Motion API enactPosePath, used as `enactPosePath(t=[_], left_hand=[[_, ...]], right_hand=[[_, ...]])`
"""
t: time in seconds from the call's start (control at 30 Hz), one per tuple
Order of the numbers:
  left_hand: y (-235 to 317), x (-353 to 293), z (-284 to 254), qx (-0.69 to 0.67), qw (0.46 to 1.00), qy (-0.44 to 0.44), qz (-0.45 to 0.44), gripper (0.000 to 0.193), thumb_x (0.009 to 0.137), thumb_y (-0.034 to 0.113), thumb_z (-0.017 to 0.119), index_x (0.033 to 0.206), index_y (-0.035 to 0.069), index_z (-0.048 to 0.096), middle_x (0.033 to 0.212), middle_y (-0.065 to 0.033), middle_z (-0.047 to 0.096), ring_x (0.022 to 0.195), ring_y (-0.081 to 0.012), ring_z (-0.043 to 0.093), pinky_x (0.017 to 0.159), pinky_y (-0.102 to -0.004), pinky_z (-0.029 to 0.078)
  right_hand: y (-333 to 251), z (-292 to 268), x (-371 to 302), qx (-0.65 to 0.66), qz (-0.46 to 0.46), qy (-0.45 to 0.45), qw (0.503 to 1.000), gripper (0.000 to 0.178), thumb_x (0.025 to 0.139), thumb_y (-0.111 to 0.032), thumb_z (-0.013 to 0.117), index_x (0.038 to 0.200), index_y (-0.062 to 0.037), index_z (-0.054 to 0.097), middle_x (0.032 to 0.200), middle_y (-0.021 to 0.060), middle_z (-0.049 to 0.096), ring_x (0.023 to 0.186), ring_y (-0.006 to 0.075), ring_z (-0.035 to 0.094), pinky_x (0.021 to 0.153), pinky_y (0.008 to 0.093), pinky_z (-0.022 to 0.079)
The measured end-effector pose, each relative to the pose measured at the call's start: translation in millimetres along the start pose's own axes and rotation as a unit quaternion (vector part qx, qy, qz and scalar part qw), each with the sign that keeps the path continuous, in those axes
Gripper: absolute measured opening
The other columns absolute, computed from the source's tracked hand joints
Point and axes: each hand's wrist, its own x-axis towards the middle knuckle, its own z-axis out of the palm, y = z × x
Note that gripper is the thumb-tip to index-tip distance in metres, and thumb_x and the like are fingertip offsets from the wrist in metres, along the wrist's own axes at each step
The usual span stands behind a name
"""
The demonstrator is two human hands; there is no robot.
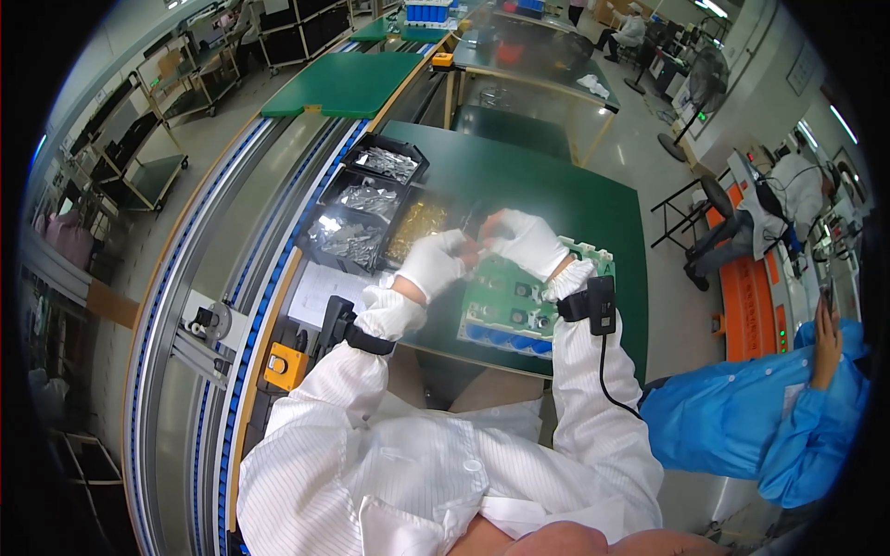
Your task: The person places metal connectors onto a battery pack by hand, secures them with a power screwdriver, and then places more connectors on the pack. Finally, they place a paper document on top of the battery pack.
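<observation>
Both my hands wear white gloves that leave the fingertips bare. My left hand (434, 267) and my right hand (525, 244) meet above the green table (593, 204), their fingers closed and pinched near each other. Whatever lies between the fingertips is too small to tell. Under my right hand and wrist sits a block with a light green top plate (496, 289) and blue cylinders (510, 339) along its lower side. Just beyond my left hand is a black bin of small gold-coloured parts (417, 228). Silver metal pieces (348, 238) fill several bins beside it.
A paper sheet (322, 295) and a yellow button box (285, 367) lie to my left, beside the conveyor rails (190, 408). A green board (343, 85) rests across the conveyor farther off. A person in blue (742, 417) is close on the right. A black cable hangs from my right wrist.
</observation>
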Motion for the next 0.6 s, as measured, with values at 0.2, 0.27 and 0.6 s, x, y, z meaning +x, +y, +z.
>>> enactPosePath(t=[0.2,0.27,0.6], left_hand=[[-7,-7,0,0.092,0.995,0.007,0.035,0.009,0.079,0.0,0.068,0.085,0.001,0.062,0.07,-0.0024,0.061,0.059,-0.0074,0.054,0.054,-0.0229,0.045],[-14,-5,-4,0.093,0.993,0.044,0.052,0.011,0.078,0.003,0.07,0.086,0.002,0.063,0.071,-0.0019,0.061,0.06,-0.0066,0.053,0.055,-0.0226,0.045],[-59,69,-148,0.427,0.867,0.25,-0.058,0.02,0.08,0.025,0.064,0.095,0.013,0.068,0.097,-0.013,0.066,0.092,-0.029,0.063,0.082,-0.0369,0.049]], right_hand=[[-8,-2,-3,-0.235,0.027,-0.103,0.966,0.015,0.077,-0.018,0.065,0.086,-0.0063,0.066,0.079,0.0112,0.066,0.075,0.0224,0.064,0.069,0.0313,0.051],[-14,-1,-4,-0.262,0.062,-0.121,0.956,0.016,0.078,-0.019,0.063,0.089,-0.0082,0.068,0.082,0.011,0.068,0.076,0.0229,0.065,0.07,0.0317,0.051],[-4,1,-5,-0.279,0.057,-0.183,0.941,0.016,0.078,-0.016,0.06,0.09,-0.009,0.069,0.087,0.0125,0.068,0.081,0.0268,0.065,0.075,0.0339,0.051]])
